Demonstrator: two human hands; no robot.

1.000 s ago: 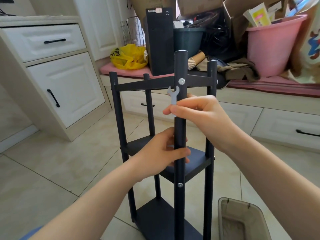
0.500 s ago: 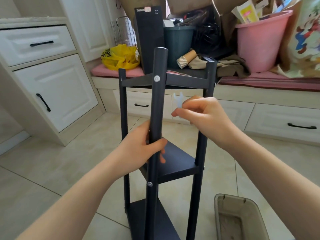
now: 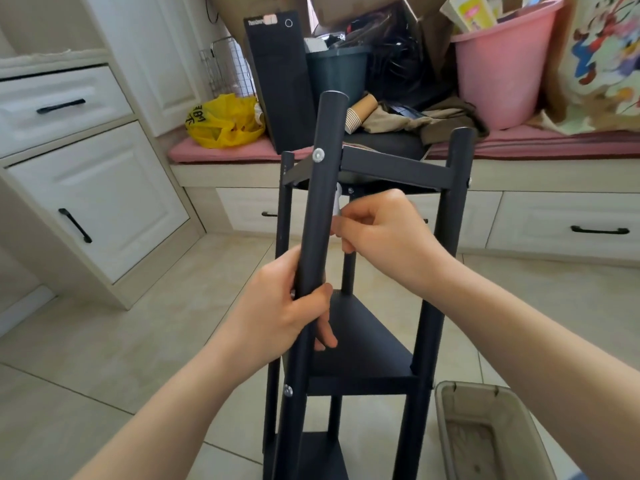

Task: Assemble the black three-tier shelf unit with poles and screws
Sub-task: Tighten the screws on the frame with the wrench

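Nearly done, we judge: the shelf (image 3: 363, 341) stands on the floor (image 3: 104, 341), tiers screwed on, left grip (image 3: 277, 313) clamped round its near pole (image 3: 313, 237), right grip (image 3: 388, 237) pinching a spanner (image 3: 336, 202) for the last tightening.

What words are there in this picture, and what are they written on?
"ThinkCentre", faint: top of the black computer tower.
Yellow bag: black marks, sideways, too blurred to read.
Yellow booklet in the pink bucket: print too small to read.

Pink bucket (image 3: 498, 64) on cushioned bench (image 3: 221, 150) — yellow bag (image 3: 221, 121), grey tray (image 3: 485, 434) on floor.
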